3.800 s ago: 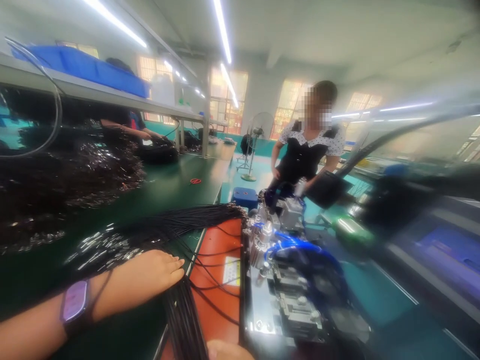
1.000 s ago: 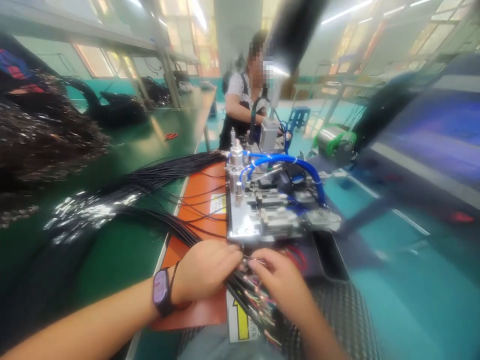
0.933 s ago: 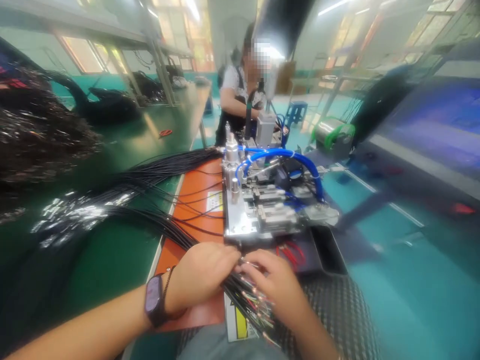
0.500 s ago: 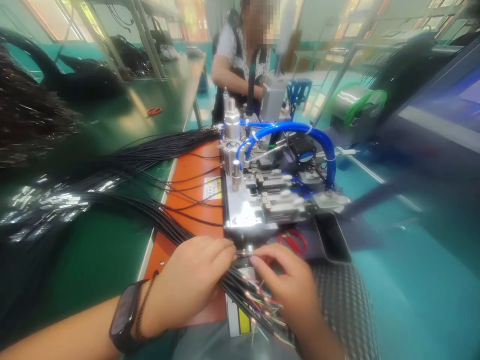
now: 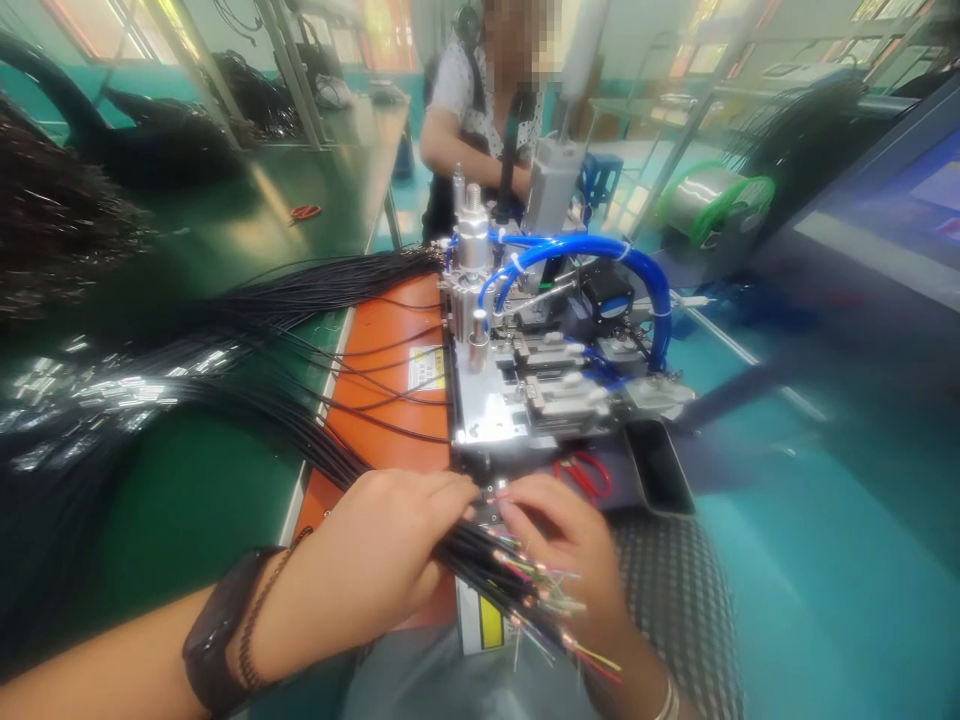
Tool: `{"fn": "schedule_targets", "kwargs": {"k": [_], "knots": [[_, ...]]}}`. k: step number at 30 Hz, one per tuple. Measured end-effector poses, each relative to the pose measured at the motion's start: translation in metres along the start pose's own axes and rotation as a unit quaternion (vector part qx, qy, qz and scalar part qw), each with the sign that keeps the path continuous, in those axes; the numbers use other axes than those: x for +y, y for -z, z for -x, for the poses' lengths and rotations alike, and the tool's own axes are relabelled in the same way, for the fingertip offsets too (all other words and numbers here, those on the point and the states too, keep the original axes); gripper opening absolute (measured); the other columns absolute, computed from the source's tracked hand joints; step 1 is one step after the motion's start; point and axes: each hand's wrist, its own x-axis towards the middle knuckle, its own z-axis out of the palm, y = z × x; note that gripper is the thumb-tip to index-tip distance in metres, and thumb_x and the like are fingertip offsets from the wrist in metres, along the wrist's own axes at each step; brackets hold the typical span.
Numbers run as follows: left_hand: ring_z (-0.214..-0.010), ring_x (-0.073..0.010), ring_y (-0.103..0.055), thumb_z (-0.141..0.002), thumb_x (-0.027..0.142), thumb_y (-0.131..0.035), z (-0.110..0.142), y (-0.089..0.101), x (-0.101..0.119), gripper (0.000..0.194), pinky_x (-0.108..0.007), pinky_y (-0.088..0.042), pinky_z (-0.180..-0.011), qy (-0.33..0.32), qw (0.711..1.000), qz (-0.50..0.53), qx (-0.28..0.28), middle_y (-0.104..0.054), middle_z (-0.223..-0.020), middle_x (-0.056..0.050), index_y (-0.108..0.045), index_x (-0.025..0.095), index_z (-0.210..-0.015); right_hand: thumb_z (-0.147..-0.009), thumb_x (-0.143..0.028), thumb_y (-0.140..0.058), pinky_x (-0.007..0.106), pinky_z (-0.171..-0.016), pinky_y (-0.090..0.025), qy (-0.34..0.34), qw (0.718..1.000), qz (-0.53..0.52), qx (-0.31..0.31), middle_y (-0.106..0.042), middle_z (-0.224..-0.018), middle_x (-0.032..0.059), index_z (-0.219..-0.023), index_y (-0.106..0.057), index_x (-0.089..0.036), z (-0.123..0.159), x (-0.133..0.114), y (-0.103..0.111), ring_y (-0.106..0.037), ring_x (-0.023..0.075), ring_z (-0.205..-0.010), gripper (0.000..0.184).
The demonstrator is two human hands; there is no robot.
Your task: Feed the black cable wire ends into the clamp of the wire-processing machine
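Left hand (image 5: 390, 535) closed over a bundle of black wires (image 5: 480, 548), right across the thick of it, just in front of a metal machine (image 5: 525, 390). Right hand (image 5: 562, 545) curled and narrow, fingertips (image 5: 517, 497) at the stripped, coloured wire ends (image 5: 544, 590), though whether pinching any wire, impossible to tell. Bundle lying across the near end of an orange mat (image 5: 390, 370), its long black lengths fanning back over a green bench (image 5: 202, 500). Watch (image 5: 221, 630) and beaded bracelet (image 5: 259, 620) on the left wrist. Blue air hose (image 5: 577, 245) arching over the machine, black tray (image 5: 656, 465) just beside it, and red-handled scissors (image 5: 305, 211) farther off on the bench. Beyond the machine, a co-worker (image 5: 457, 110) standing, arms bent and hands out of sight.
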Motion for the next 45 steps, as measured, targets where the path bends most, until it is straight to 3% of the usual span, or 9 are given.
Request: {"fn": "schedule_targets", "kwargs": {"k": [3, 8, 12, 15, 19, 27, 34, 39, 45], "knots": [[-0.075, -0.019, -0.059, -0.071, 0.006, -0.045, 0.002, -0.001, 0.0, 0.034, -0.031, -0.043, -0.065, 0.021, 1.0, -0.01, -0.015, -0.063, -0.082, 0.002, -0.057, 0.023, -0.097, -0.082, -0.014, -0.059, 0.023, -0.063, -0.05, 0.001, 1.0, 0.006, 0.009, -0.067, -0.077, 0.0021, -0.077, -0.067, -0.02, 0.001, 0.0, -0.004, -0.062, 0.0141, -0.07, 0.011], [-0.071, -0.0189, -0.056, -0.075, 0.008, -0.046, 0.001, -0.009, 0.0, 0.018, -0.031, -0.039, -0.063, 0.037, 0.998, -0.021, 0.043, -0.06, -0.076, 0.002, -0.054, 0.021, -0.085, -0.084, -0.018, -0.059, 0.026, -0.065, -0.052, 0.045, 0.993, 0.068, 0.09, -0.068, -0.085, 0.0042, -0.091, -0.067, -0.022, 0.009, -0.001, -0.005, -0.064, 0.0171, -0.076, 0.011], [-0.068, -0.0178, -0.054, -0.082, 0.013, -0.044, 0.001, -0.012, 0.0, 0.011, -0.03, -0.038, -0.061, 0.043, 0.996, -0.014, 0.082, -0.058, -0.073, 0.002, -0.052, 0.021, -0.082, -0.088, -0.024, -0.052, 0.033, -0.072, -0.051, 0.14, 0.984, 0.107, 0.017, -0.069, -0.092, 0.0069, -0.104, -0.067, -0.022, 0.015, 0.003, 0.0, -0.063, 0.0209, -0.083, 0.021], [-0.066, -0.0173, -0.052, -0.086, 0.017, -0.042, 0.0, -0.013, 0.0, 0.011, -0.03, -0.036, -0.059, 0.048, 0.994, -0.016, 0.095, -0.056, -0.071, 0.002, -0.049, 0.021, -0.078, -0.087, -0.026, -0.055, 0.033, -0.071, -0.05, 0.089, 0.988, 0.116, -0.04, -0.07, -0.091, 0.0066, -0.099, -0.069, -0.023, 0.013, 0.003, -0.002, -0.062, 0.0215, -0.082, 0.018], [-0.064, -0.0169, -0.051, -0.088, 0.02, -0.041, -0.001, -0.016, 0.0, 0.014, -0.029, -0.035, -0.057, 0.046, 0.994, -0.021, 0.097, -0.055, -0.069, 0.001, -0.048, 0.021, -0.076, -0.085, -0.024, -0.058, 0.027, -0.061, -0.049, -0.021, 0.996, 0.066, 0.054, -0.067, -0.08, 0.0047, -0.085, -0.069, -0.021, 0.007, -0.002, -0.009, -0.06, 0.0167, -0.069, 0.011], [-0.063, -0.018, -0.047, -0.082, 0.013, -0.047, 0.001, -0.023, -0.003, 0.01, -0.031, -0.035, -0.057, 0.007, 0.995, -0.053, 0.085, -0.052, -0.069, 0.001, -0.047, 0.02, -0.074, -0.087, -0.021, -0.057, 0.025, -0.07, -0.05, -0.005, 0.999, 0.045, 0.013, -0.069, -0.086, 0.0042, -0.085, -0.069, -0.021, 0.005, -0.003, -0.011, -0.063, 0.0158, -0.079, 0.012], [-0.083, -0.0195, -0.052, -0.087, 0.011, -0.044, -0.001, -0.015, -0.006, 0.03, -0.035, -0.045, -0.072, -0.021, 0.998, -0.05, 0.032, -0.058, -0.096, -0.003, -0.054, 0.022, -0.114, -0.091, -0.019, -0.049, 0.03, -0.077, -0.048, 0.103, 0.983, 0.149, -0.043, -0.068, -0.088, 0.0044, -0.091, -0.065, -0.021, -0.01, 0.008, 0.001, -0.061, 0.0174, -0.082, 0.017], [-0.083, -0.0213, -0.053, -0.092, 0.014, -0.036, -0.005, -0.026, -0.011, 0.033, -0.036, -0.047, -0.069, -0.063, 0.991, -0.063, 0.099, -0.059, -0.09, -0.007, -0.052, 0.017, -0.121, -0.089, -0.032, -0.053, 0.026, -0.062, -0.045, -0.062, 0.987, 0.141, -0.047, -0.063, -0.071, 0.0014, -0.074, -0.062, -0.02, -0.009, 0.018, 0.008, -0.057, 0.0158, -0.067, 0.021], [-0.078, -0.0212, -0.051, -0.087, 0.009, -0.039, -0.01, -0.034, -0.012, 0.041, -0.037, -0.046, -0.065, -0.085, 0.99, -0.09, 0.065, -0.056, -0.089, -0.008, -0.05, 0.019, -0.125, -0.087, -0.032, -0.052, 0.022, -0.058, -0.044, -0.234, 0.966, -0.016, -0.109, -0.061, -0.076, -0.0002, -0.082, -0.061, -0.02, -0.005, 0.022, 0.015, -0.056, 0.0141, -0.069, 0.016]]}}
